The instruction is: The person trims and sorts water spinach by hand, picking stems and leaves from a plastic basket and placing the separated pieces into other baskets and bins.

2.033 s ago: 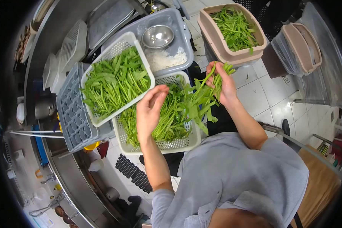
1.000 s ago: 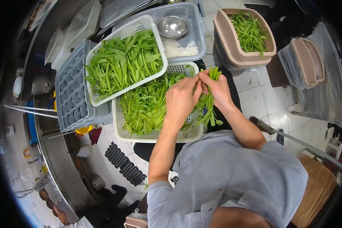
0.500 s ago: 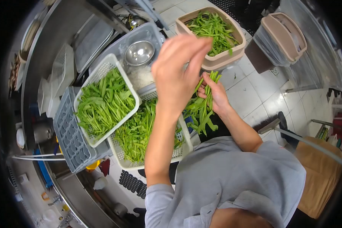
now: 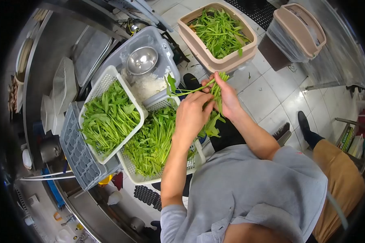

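Note:
My right hand (image 4: 228, 98) is closed around a bunch of leafy green stems (image 4: 217, 91) that look like water spinach, with leaves hanging below. One long stem with a leaf (image 4: 172, 84) sticks out of the bunch to the left. My left hand (image 4: 194, 112) meets the bunch from the left, its fingers curled and pinching at the stems; the fingertips are partly hidden. Below my left forearm, a white perforated basket (image 4: 152, 178) holds cut greens. Another white basket (image 4: 94, 150), heaped with greens, stands to its left.
A beige bin (image 4: 215, 67) with greens stands ahead. A grey tub (image 4: 109, 60) holds a steel bowl (image 4: 142, 60) and white scraps. Grey racks (image 4: 75, 150) support the left basket. A lidded bin (image 4: 300, 30) stands far right. Another person's leg (image 4: 338, 174) is beside a broom (image 4: 284, 133).
My left hand has come down from above the baskets to the bunch in my right hand. A single stem now points left. The other person's leg and shoe show more at the right.

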Demonstrator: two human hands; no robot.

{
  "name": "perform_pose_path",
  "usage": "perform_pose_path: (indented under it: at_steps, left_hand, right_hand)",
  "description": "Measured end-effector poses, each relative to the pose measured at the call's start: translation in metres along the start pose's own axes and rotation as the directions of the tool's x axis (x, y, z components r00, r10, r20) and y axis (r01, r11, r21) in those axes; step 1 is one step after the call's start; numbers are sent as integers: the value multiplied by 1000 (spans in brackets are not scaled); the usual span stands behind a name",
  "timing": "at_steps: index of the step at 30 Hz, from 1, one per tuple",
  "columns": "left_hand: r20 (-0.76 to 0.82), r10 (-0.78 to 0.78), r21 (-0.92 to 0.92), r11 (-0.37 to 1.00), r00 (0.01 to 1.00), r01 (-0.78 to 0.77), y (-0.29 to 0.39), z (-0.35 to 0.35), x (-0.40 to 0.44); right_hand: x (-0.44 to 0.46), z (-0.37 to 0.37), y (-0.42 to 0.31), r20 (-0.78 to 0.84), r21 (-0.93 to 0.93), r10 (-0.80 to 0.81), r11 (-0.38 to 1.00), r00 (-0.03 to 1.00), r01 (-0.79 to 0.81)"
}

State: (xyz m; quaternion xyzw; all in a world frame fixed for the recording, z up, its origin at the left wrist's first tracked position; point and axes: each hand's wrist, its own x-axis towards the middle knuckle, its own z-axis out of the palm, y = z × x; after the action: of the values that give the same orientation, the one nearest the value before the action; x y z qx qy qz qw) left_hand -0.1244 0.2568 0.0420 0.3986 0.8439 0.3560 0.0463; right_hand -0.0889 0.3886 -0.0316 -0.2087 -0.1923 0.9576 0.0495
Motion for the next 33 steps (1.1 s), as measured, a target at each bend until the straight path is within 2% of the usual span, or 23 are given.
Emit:
perform_pose_path:
  at_steps: [2, 4, 6, 8, 10, 12, 14, 16, 18, 20, 23, 29, 32, 33]
  left_hand:
    - [-10, -59, 9, 998, 998, 59, -4, -7, -5]
    - [-40, -170, -122, 979, 985, 164, -7, -17, -6]
    - [-40, -193, -127, 974, 980, 186, -9, -27, -8]
    - [-22, -385, -322, 877, 923, 358, -16, -30, -14]
    - [-22, -405, -389, 846, 914, 365, -22, -33, -18]
    - [-7, -503, -412, 789, 864, 456, -22, -38, -26]
    - [-78, -453, -384, 836, 888, 392, -26, -37, -36]
    - [-272, -125, -135, 987, 954, 91, -24, -39, -44]
    - [-279, -101, -103, 992, 955, 75, -20, -41, -51]
    - [-317, 20, 142, 990, 948, 27, -16, -40, -56]
    - [-315, 25, 195, 980, 949, 38, -15, -39, -60]
    - [-393, 81, 288, 957, 916, 39, -24, -34, -68]
    - [-394, 30, 191, 980, 919, 50, -32, -38, -76]
    - [-404, -86, 6, 995, 911, 96, -31, -39, -78]
  right_hand:
    - [1, 1, 7, 50, -43, -27, 999, 998, 30]
    - [-5, 12, 11, 38, -107, -29, 994, 999, 33]
    - [-11, 21, 13, 28, -169, -38, 985, 999, 42]
    - [-17, 23, 13, 157, -359, -20, 930, 987, 76]
    - [-18, 26, 15, 189, -386, -17, 918, 982, 90]
    - [-20, 24, 16, 176, -372, 22, 927, 984, 46]
    - [-21, 27, 19, 135, -375, 0, 926, 991, 51]
    - [-21, 30, 21, 51, -405, -45, 912, 998, 62]
    - [-22, 35, 26, 39, -409, -57, 910, 998, 68]
    - [-23, 40, 33, 29, -411, -68, 909, 997, 74]
    - [-24, 45, 40, 4, -401, -94, 912, 996, 88]
    - [-30, 52, 49, 63, -429, 2, 903, 998, 26]
    - [-34, 55, 44, 135, -484, 61, 875, 989, 11]
    - [-34, 55, 44, 164, -516, 67, 856, 984, 27]
